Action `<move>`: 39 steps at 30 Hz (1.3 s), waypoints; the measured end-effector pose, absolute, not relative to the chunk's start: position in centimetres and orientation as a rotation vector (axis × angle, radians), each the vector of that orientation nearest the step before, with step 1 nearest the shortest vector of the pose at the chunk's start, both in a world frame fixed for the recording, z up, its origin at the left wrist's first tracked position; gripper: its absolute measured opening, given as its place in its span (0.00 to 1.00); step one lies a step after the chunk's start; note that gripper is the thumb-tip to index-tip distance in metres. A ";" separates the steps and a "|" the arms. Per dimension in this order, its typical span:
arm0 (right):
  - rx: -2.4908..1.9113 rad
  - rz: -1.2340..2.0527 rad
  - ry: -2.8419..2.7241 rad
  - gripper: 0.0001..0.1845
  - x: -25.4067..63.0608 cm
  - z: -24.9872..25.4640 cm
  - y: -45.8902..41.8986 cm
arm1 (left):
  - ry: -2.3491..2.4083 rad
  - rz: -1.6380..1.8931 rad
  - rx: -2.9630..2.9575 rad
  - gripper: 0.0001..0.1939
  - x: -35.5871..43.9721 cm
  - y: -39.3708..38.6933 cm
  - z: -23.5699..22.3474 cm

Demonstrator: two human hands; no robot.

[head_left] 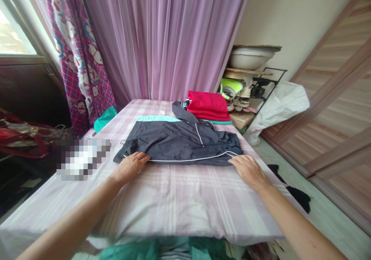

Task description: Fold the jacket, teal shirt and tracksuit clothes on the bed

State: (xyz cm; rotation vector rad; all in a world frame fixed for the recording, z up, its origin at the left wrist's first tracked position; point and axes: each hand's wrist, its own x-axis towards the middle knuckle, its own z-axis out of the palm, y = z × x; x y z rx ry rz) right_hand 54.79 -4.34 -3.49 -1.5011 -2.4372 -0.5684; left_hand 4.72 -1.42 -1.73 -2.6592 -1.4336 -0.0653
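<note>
A dark jacket (174,142) with white piping lies folded sideways across the table, its collar pointing away from me. Along its far left edge shows a turquoise strip (158,118). My left hand (133,166) has its fingers closed on the near edge close to the left end. At the near right corner, my right hand (249,171) grips the same edge, thumb and fingers together. White piping runs between both hands. The fabric under my fingertips is partly hidden.
Folded red clothing (208,105) sits on a turquoise piece just behind the jacket's collar. A checked cloth (174,202) covers the table. Turquoise fabric (104,119) lies at the far left edge, near a blurred-out item (84,159). A shoe rack (265,94) stands beyond the right side.
</note>
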 end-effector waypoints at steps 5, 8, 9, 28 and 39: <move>-1.272 -0.669 -2.444 0.19 56.0 -4.4 -4.8 | -1.395 -0.125 -2.666 0.20 4.3 -1.9 -1.9; -1.302 -0.699 -2.421 0.20 56.0 -5.0 -5.0 | -1.387 -0.142 -2.647 0.19 4.0 -2.1 -2.0; -1.324 -0.702 -2.416 0.20 56.0 -5.0 -5.0 | -1.393 -0.148 -2.637 0.18 3.9 -2.0 -2.0; -1.331 -0.431 -2.048 0.17 44.9 -1.0 -2.3 | -1.755 -0.567 -2.378 0.24 1.7 -1.1 -1.4; -1.444 -0.026 -2.293 0.26 29.9 0.1 2.4 | -2.071 -0.100 -2.148 0.23 2.5 -0.2 -0.9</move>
